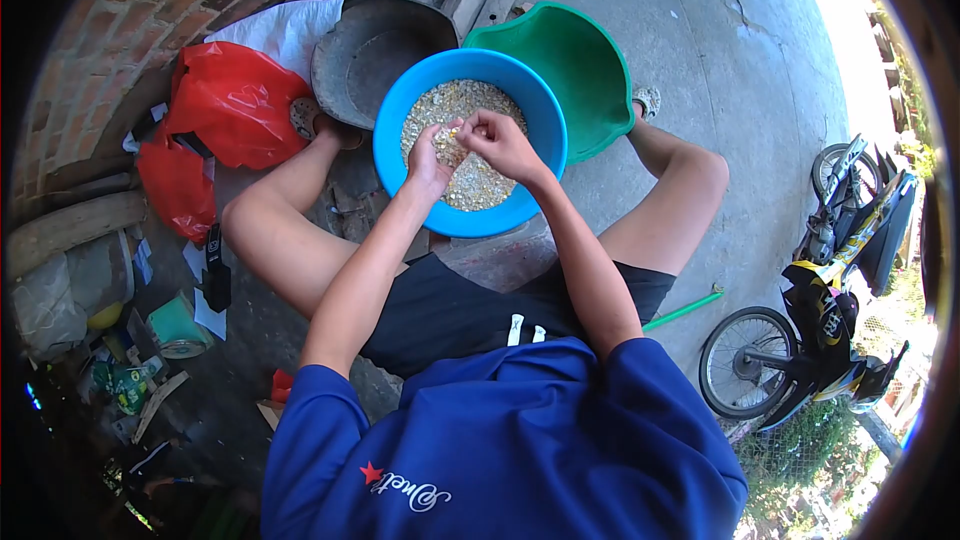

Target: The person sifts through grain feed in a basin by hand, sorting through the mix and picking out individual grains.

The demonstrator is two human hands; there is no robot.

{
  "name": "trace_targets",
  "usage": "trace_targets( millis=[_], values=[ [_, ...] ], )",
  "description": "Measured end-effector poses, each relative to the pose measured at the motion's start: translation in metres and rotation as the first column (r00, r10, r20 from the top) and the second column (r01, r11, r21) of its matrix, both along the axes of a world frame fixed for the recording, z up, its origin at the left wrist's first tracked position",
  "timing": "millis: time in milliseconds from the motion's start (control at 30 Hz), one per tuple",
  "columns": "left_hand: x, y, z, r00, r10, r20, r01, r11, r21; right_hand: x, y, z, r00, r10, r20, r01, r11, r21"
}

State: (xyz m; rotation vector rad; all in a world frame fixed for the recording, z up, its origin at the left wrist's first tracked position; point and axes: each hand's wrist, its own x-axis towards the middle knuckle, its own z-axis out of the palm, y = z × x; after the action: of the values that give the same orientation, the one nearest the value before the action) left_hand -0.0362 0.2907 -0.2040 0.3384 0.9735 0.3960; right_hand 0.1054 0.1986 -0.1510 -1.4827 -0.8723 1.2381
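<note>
Nearest, between the person's knees, the blue basin [390, 168] holds a broad bed of loose, mixed pale and yellowish grain [480, 190]. Single pieces should be light, dry and hard, likely to slip or roll between fingertips; a handful should pour and needs a cupped palm beneath, while stray bits suit a thumb-and-finger pinch. The full basin would probably feel heavy, best lifted by opposite sides of its rim.

Over the basin's middle, the left hand [430, 162] is loosely cupped, palm up, a little grain lying in it. Just to its right, the right hand [503, 147] has its fingers curled together over that palm; whether its grip pinches a piece, I cannot tell. The remaining grain lies below both hands and beyond them, toward the basin's far side.

Farther off stand a dark pan [375, 55] at left and a green basin [575, 70] at right.
</note>
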Motion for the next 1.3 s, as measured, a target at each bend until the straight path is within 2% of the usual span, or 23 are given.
trace_targets(
  millis=[33,67,167,200,233,267,300,333,433,533,633,933,1033,1067,1100,1133,1167,1233,1300],
  values=[
    [0.0,-0.001,0.001,1.0,0.0,0.006,0.0,1.0,0.0,0.001,0.002,-0.002,0.968,-0.098,-0.23,0.093,0.995,-0.03],
    [0.001,-0.001,0.002,1.0,0.0,0.012,0.0,1.0,0.0,0.008,0.0,-0.004,0.852,-0.102,-0.513,0.101,0.994,-0.03],
    [0.002,0.0,0.004,0.999,-0.019,0.031,0.019,1.0,0.013,0.02,-0.004,-0.019,0.693,-0.074,-0.717,0.128,0.992,0.022],
    [0.002,-0.001,0.003,0.999,-0.028,0.038,0.028,0.999,0.017,0.027,-0.003,-0.019,0.743,-0.005,-0.669,0.057,0.997,0.056],
    [0.002,-0.001,0.001,0.997,-0.068,0.035,0.067,0.997,0.023,0.026,-0.004,-0.02,0.894,-0.043,-0.447,0.049,0.999,0.001],
    [0.001,-0.001,0.0,0.994,-0.107,0.033,0.106,0.994,0.03,0.022,-0.004,-0.022,0.98,-0.064,-0.19,0.054,0.997,-0.054],
    [0.001,-0.002,-0.001,0.989,-0.146,0.03,0.145,0.989,0.037,0.019,-0.004,-0.021,0.995,-0.065,0.081,0.074,0.992,-0.105],
    [0.001,-0.003,-0.002,0.987,-0.158,0.019,0.157,0.987,0.041,0.018,-0.003,-0.023,0.986,-0.052,0.158,0.064,0.995,-0.075],
    [0.003,-0.007,0.008,0.985,-0.168,-0.024,0.169,0.984,0.052,0.015,-0.004,-0.021,0.989,-0.1,-0.106,0.094,0.993,-0.066],
    [0.003,-0.01,0.009,0.988,-0.15,-0.042,0.152,0.988,0.035,0.014,-0.004,-0.02,0.997,-0.067,0.023,0.069,0.996,-0.065],
    [0.0,-0.005,-0.008,0.985,-0.175,0.0,0.175,0.985,0.004,0.016,-0.005,-0.005,0.9,0.103,0.423,-0.027,0.983,-0.182],
    [0.0,-0.007,-0.011,0.979,-0.194,-0.062,0.196,0.98,0.027,0.006,-0.005,-0.018,0.888,0.056,0.456,-0.056,0.998,-0.014],
    [0.0,-0.007,-0.005,0.978,-0.197,-0.07,0.2,0.979,0.035,0.008,-0.007,-0.008,0.94,0.107,0.325,-0.062,0.987,-0.145],
    [0.001,-0.008,-0.001,0.979,-0.19,-0.075,0.193,0.98,0.04,0.006,-0.005,-0.012,0.992,-0.002,0.129,0.014,0.995,-0.096],
    [0.0,-0.009,-0.001,0.98,-0.183,-0.08,0.187,0.981,0.044,0.004,-0.003,-0.02,0.992,-0.104,-0.077,0.099,0.993,-0.063],
    [0.0,-0.008,-0.006,0.98,-0.184,-0.072,0.187,0.981,0.045,0.004,-0.001,-0.027,0.94,-0.194,-0.282,0.188,0.981,-0.049],
    [0.001,-0.006,-0.009,0.981,-0.185,-0.063,0.188,0.981,0.046,0.008,-0.001,-0.033,0.843,-0.161,-0.513,0.176,0.984,-0.021],
    [0.001,-0.006,-0.008,0.981,-0.182,-0.065,0.185,0.982,0.044,0.014,-0.001,-0.021,0.502,-0.054,-0.863,0.173,0.984,0.039],
    [0.001,-0.007,-0.004,0.981,-0.174,-0.086,0.178,0.983,0.038,0.012,-0.004,-0.014,0.425,-0.007,-0.905,0.189,0.979,0.081]
  ],
)
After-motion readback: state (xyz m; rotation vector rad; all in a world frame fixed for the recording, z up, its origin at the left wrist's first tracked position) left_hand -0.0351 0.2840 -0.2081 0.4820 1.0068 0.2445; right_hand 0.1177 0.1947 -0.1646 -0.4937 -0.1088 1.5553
